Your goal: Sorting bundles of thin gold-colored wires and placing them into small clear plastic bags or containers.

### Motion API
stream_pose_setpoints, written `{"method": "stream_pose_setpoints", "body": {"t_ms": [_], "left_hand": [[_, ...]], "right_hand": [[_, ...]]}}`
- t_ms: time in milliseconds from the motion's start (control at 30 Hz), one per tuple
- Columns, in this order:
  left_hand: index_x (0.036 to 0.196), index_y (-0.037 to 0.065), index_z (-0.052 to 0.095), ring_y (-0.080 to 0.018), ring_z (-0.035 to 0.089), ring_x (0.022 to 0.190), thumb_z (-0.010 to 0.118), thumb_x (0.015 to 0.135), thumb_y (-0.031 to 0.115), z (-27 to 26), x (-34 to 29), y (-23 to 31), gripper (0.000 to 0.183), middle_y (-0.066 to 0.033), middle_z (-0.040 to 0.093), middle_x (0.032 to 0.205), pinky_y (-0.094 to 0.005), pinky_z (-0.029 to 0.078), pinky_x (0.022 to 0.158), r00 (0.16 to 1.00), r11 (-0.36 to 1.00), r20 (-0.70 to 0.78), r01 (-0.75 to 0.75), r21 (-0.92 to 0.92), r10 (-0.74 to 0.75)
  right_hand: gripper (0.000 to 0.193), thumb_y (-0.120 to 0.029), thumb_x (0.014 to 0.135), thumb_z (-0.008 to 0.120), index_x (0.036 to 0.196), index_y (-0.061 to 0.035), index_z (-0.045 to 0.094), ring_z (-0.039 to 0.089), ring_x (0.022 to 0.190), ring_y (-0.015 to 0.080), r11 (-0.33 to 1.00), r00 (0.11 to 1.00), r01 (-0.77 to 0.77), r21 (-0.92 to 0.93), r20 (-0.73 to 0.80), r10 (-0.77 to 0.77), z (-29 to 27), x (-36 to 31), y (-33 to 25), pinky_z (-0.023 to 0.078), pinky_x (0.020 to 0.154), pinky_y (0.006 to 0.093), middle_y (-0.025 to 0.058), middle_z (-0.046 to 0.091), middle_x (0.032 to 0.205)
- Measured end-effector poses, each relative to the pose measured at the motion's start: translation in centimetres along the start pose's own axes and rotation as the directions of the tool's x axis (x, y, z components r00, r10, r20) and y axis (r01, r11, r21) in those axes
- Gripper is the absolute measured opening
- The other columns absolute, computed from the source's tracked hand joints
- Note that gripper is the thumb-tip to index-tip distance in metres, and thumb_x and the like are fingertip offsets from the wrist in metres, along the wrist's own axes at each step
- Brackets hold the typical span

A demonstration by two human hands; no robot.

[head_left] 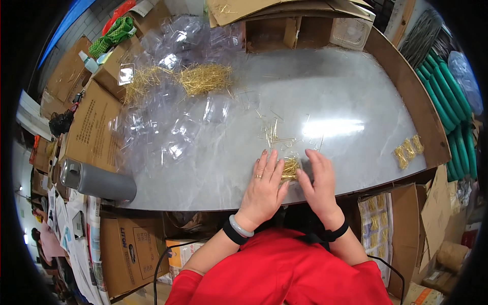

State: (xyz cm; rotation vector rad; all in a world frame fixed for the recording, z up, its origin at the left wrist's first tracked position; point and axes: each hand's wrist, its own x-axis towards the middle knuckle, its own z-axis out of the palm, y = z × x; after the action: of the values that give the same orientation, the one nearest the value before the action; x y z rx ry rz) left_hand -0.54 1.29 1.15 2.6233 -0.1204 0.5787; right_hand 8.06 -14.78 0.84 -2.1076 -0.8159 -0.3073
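Left fingers: my left hand point(260, 189) was palm down, its fingers extended and nearly together, thumb apart, unclenched, their inner edge along the near bundle's left side.
Right fingers: my right hand point(320, 190) was spread, thumb well away from the fingers, thumb tip at the bundle's right edge; I couldn't tell whether it pressed.
Gold wire bundle: the small bundle of gold wire pieces point(290, 170) lay on the tabletop between my hands, neither fist closed around it.
Handling: I judged it light, its wires thin, springy and smooth, likely to slide apart or snag; best held across the middle, both sides squeezed evenly.
Loose wires: a few bent gold pieces point(273, 136) were scattered just beyond my fingertips.
Grey tabletop point(351, 165): three small tied-looking bundles point(408, 151) sat near its right edge.
Far left: a larger gold heap point(206, 80) rested by clear plastic bags point(175, 132).
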Motion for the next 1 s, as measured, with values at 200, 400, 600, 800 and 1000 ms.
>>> {"method": "stream_pose_setpoints", "body": {"t_ms": [200, 400, 600, 800, 1000], "left_hand": [[0.14, -0.008, 0.047, -0.0475, 0.033, 0.143, 0.056, 0.098, 0.015, 0.3, -0.2, -0.3, 0.049, -0.0276, 0.039, 0.152, -0.0494, 0.035, 0.115, 0.999, 0.999, 0.033, 0.024, -0.047, -0.022], [0.139, -0.007, 0.047, -0.0461, 0.036, 0.142, 0.058, 0.096, 0.012, 0.1, -0.1, -0.2, 0.048, -0.0274, 0.04, 0.151, -0.0485, 0.037, 0.113, 0.999, 0.994, 0.009, 0.033, -0.105, -0.033], [0.13, -0.007, 0.053, -0.0448, 0.038, 0.141, 0.06, 0.094, 0.013, 0.0, 0.0, -0.2, 0.042, -0.0271, 0.044, 0.146, -0.0485, 0.039, 0.113, 1.0, 0.994, 0.016, 0.025, -0.103, -0.023], [0.131, -0.007, 0.052, -0.0442, 0.038, 0.14, 0.06, 0.094, 0.013, 0.3, -0.1, -0.2, 0.042, -0.0265, 0.043, 0.146, -0.0479, 0.039, 0.113, 0.999, 0.994, 0.002, 0.032, -0.103, -0.032], [0.137, -0.006, 0.046, -0.0461, 0.036, 0.142, 0.057, 0.096, 0.011, 0.0, -0.1, 0.1, 0.046, -0.0277, 0.042, 0.148, -0.0488, 0.036, 0.114, 0.999, 0.993, 0.015, 0.033, -0.11, -0.031]], "right_hand": [[0.041, -0.013, 0.089, 0.069, 0.126, -0.0011, 0.058, 0.049, 0.129, 0.0389, 0.994, 0.994, 0.103, -0.045, 0.038, -0.102, 0.9, -1.3, -0.9, 0.039, 0.106, 0.048, 0.0182, 0.057, 0.136], [0.049, -0.011, 0.083, 0.071, 0.129, -0.0022, 0.057, 0.054, 0.122, 0.0348, 0.99, 0.993, 0.06, 0.125, 0.098, -0.073, 0.5, 0.2, -0.2, 0.04, 0.104, 0.0449, 0.0157, 0.062, 0.128], [0.055, -0.012, 0.079, 0.073, 0.13, -0.0021, 0.057, 0.054, 0.119, 0.035, 0.957, 0.991, 0.039, 0.286, 0.115, -0.075, 0.1, 1.8, 0.5, 0.04, 0.105, 0.0453, 0.0145, 0.064, 0.122], [0.05, -0.011, 0.084, 0.07, 0.132, -0.0017, 0.057, 0.055, 0.118, 0.0352, 0.973, 0.971, 0.228, -0.025, 0.072, -0.226, 0.6, 0.4, -0.2, 0.041, 0.103, 0.0469, 0.0146, 0.064, 0.121], [0.046, -0.007, 0.089, 0.064, 0.133, 0.0006, 0.055, 0.055, 0.12, 0.0362, 0.957, 0.999, -0.047, 0.287, 0.002, 0.048, 0.1, -0.1, 0.0, 0.039, 0.105, 0.0488, 0.0144, 0.066, 0.122]]}}
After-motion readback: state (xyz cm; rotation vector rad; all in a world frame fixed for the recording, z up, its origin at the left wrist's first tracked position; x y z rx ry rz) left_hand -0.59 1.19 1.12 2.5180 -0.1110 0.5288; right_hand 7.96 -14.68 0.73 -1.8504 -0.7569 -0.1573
